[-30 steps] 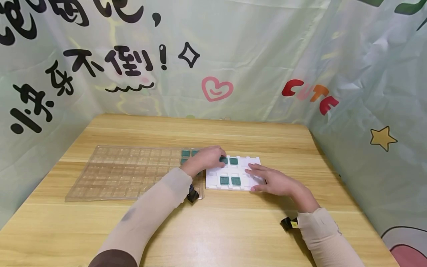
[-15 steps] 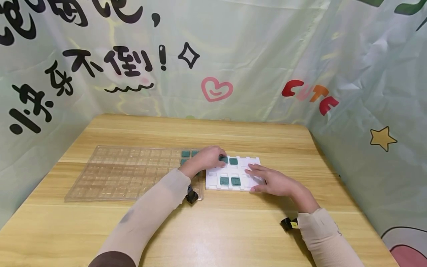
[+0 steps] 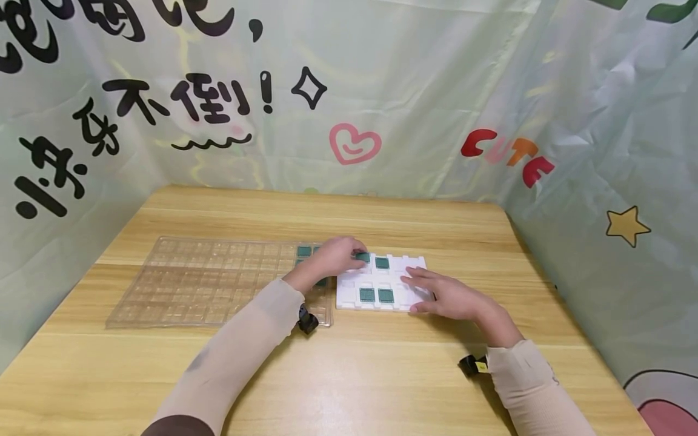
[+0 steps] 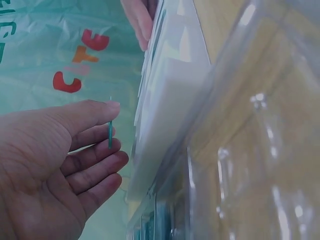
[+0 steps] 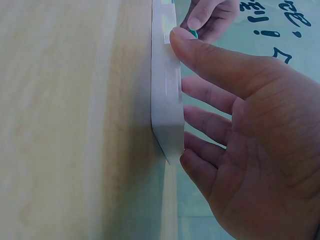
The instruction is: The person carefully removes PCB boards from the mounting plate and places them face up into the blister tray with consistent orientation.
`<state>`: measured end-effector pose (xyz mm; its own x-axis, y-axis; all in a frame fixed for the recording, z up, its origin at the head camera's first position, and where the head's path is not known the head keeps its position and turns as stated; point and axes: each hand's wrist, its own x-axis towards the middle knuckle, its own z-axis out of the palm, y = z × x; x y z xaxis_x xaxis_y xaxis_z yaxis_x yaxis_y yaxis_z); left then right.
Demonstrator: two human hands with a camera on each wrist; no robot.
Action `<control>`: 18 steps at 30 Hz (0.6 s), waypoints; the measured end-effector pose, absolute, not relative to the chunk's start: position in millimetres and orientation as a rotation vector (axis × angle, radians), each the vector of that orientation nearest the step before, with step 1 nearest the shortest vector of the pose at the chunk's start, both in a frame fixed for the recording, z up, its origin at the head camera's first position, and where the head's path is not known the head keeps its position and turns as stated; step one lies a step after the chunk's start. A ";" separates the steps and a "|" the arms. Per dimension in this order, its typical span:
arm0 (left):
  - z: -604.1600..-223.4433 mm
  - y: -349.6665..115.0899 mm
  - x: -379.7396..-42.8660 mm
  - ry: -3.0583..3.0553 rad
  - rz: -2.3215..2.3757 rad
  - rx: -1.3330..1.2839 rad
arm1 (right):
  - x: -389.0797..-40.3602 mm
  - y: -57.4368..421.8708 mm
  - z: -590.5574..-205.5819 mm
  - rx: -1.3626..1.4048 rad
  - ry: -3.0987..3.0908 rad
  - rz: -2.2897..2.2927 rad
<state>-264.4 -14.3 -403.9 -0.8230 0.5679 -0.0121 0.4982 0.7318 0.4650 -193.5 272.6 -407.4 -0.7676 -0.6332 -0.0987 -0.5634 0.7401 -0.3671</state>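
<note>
My left hand (image 3: 337, 257) pinches a thin square green chip (image 3: 363, 257) by its edges, over the back left corner of a white foam-like tray (image 3: 349, 298). In the left wrist view that chip (image 4: 110, 131) appears edge-on between thumb and fingers, apart from the tray's surface. Three more green chips lie in the white tray: one back chip (image 3: 382, 263) and two toward the front, the left one (image 3: 367, 295) beside the right one (image 3: 386, 296). My right hand (image 3: 449, 295) rests with extended fingers on the tray's right end.
A large clear plastic blister tray (image 3: 218, 284) lies left of the white tray, nearly against it. Several green chips (image 3: 303, 251) sit in its right columns, partly hidden by my left arm. Both stand on a wooden table (image 3: 349, 375), with printed cloth (image 3: 414, 103) behind.
My left hand has risen slightly and shifted a little left and back, with the chip lifted from its spot in the white tray. My right hand stays in place.
</note>
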 end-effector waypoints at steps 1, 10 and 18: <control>-403.6 -16.0 -263.6 2.772 0.701 0.851 | -193.5 272.6 -407.4 -0.949 2.724 -0.470; -403.1 -32.1 -258.2 2.751 0.805 0.774 | -193.5 273.5 -407.4 -0.961 2.717 -0.469; -400.8 -38.7 -253.3 2.767 0.793 0.769 | -193.3 273.9 -406.9 -0.971 2.721 -0.460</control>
